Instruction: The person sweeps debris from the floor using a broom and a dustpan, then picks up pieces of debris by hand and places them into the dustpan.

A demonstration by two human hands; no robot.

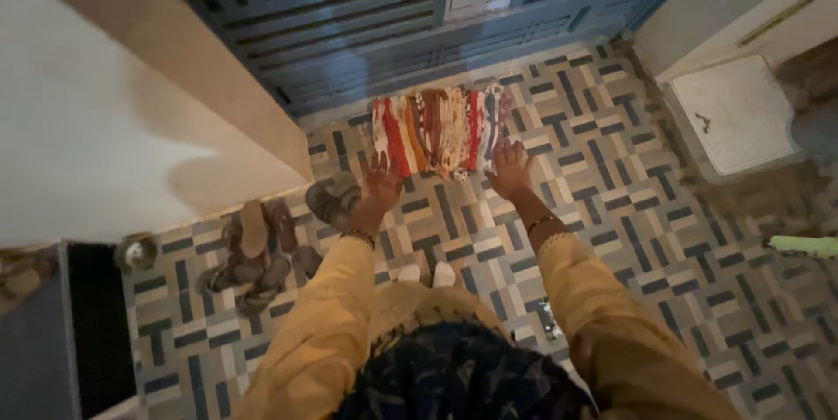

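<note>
hands reach down — left hand [381,182] and right hand [510,168] at striped rag mat [439,130]

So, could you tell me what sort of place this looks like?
Probably a home entryway: a striped rag doormat lies before a blue slatted door, sandals sit on the patterned floor tiles, and both hands reach toward the mat.

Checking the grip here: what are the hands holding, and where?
Both hands, left hand and right hand, meet the near edge of the striped multicoloured rag mat; a closed grip cannot be told.
</note>
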